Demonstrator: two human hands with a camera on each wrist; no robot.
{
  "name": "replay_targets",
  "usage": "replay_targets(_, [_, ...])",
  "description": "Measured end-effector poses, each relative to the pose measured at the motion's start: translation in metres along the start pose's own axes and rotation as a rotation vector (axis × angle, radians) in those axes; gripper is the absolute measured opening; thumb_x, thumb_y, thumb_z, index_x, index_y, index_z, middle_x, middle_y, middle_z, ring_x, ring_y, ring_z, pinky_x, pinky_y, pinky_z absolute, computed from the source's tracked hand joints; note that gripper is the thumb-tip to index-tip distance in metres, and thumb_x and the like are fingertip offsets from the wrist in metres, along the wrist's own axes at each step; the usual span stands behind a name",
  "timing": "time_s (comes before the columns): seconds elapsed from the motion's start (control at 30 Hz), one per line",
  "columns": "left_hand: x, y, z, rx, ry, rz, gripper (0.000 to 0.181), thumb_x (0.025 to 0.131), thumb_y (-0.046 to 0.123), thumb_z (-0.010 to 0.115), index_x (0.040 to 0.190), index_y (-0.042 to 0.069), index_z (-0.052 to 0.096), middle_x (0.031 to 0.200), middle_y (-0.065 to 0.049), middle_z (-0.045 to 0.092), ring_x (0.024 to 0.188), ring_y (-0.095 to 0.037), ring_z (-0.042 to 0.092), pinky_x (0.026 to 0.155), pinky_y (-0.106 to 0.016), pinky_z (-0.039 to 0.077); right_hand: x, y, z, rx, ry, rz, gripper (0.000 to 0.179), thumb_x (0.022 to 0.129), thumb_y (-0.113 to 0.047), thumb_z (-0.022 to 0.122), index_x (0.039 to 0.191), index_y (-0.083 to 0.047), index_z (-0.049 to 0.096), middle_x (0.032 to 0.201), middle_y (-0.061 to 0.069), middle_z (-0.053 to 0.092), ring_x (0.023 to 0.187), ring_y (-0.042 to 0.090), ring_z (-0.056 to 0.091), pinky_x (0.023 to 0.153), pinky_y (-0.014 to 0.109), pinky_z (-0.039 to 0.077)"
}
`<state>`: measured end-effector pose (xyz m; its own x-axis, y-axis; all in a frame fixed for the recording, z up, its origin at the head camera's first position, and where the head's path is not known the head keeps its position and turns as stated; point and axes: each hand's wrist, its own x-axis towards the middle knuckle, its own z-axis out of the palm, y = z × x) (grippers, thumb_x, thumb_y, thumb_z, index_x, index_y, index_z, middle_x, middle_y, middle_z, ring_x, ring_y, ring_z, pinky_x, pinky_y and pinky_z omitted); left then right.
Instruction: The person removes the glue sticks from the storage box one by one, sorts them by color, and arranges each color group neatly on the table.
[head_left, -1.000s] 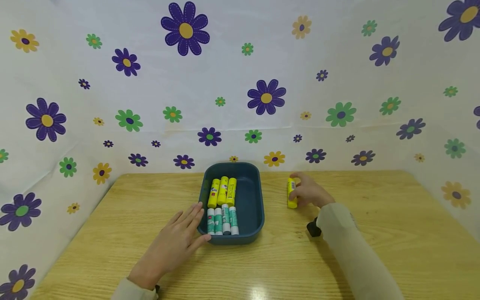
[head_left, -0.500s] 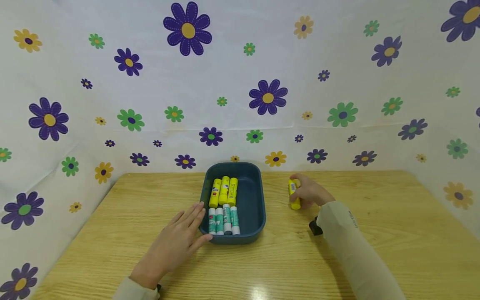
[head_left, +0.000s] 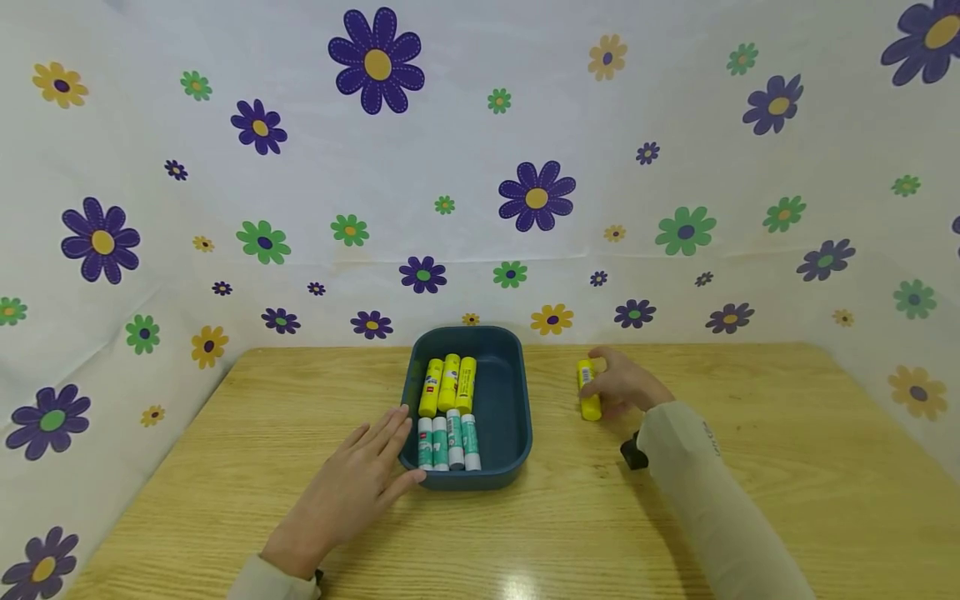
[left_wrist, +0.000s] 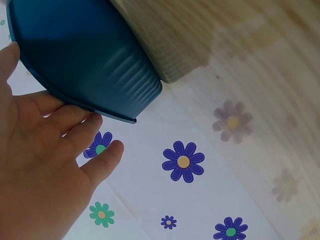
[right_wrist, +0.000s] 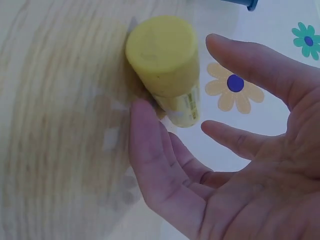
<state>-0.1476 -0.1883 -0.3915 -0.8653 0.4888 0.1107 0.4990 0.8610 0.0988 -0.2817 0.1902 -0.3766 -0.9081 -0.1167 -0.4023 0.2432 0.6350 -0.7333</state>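
Note:
A yellow glue stick point(head_left: 588, 390) lies on the table right of the blue tray point(head_left: 517, 450). Around it is my right hand point(head_left: 628, 385). In the right wrist view, the thumb and a finger stand slightly apart from the glue stick point(right_wrist: 165, 55), while other bent fingers point(right_wrist: 145, 145) are beside its lower side; whether those touch is unclear. My left hand point(head_left: 348, 496) rests its extended fingers along the tray's left rim, with the thumb at the near corner. Inside the tray lie three yellow glue sticks point(head_left: 448, 385) and several green-and-white glue sticks point(head_left: 454, 439) in front of them.
The wooden table point(head_left: 787, 467) extends to both sides of the tray. A white flower-print sheet point(head_left: 450, 142) rises behind it and along the sides. Black straps show at the wrists, below the sleeves point(head_left: 716, 500).
The yellow glue stick by my right hand has turned a little, its near end swinging right. My right hand shifted slightly with it; the left hand stayed on the tray rim.

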Motion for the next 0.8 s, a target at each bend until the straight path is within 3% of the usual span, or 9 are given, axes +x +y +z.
replay_targets(0.2, [0.0,0.0,0.0,0.0,0.001,0.002,0.07,0.105,0.046,0.052,0.151,-0.006,0.041,0.162,-0.02,0.032,0.149,-0.035,0.03,0.117,-0.057,0.03,-0.007,-0.01,-0.011,0.074,0.011,-0.053,0.078,0.095,-0.009,0.067,0.156,0.003,0.02,0.143,0.035,0.04,0.124,0.049,0.049,0.09,0.05,0.058])
replay_targets(0.43, [0.0,0.0,0.0,0.007,0.002,-0.001,0.071,0.105,0.046,0.051,0.152,-0.005,0.041,0.162,-0.019,0.031,0.149,-0.034,0.029,0.117,-0.057,0.03,-0.015,-0.029,-0.023,0.187,0.0,-0.124,0.075,0.097,-0.008,0.065,0.156,0.005,0.021,0.143,0.035,0.044,0.129,0.05,0.047,0.091,0.051,0.057])
replay_targets(0.8, [0.0,0.002,-0.001,0.004,-0.009,-0.002,0.07,0.105,0.045,0.052,0.151,-0.006,0.041,0.162,-0.02,0.031,0.149,-0.035,0.029,0.117,-0.057,0.029,-0.018,-0.047,-0.016,0.362,-0.046,-0.209,0.066,0.1,-0.006,0.059,0.155,0.004,0.025,0.14,0.033,0.047,0.131,0.051,0.047,0.098,0.055,0.051])
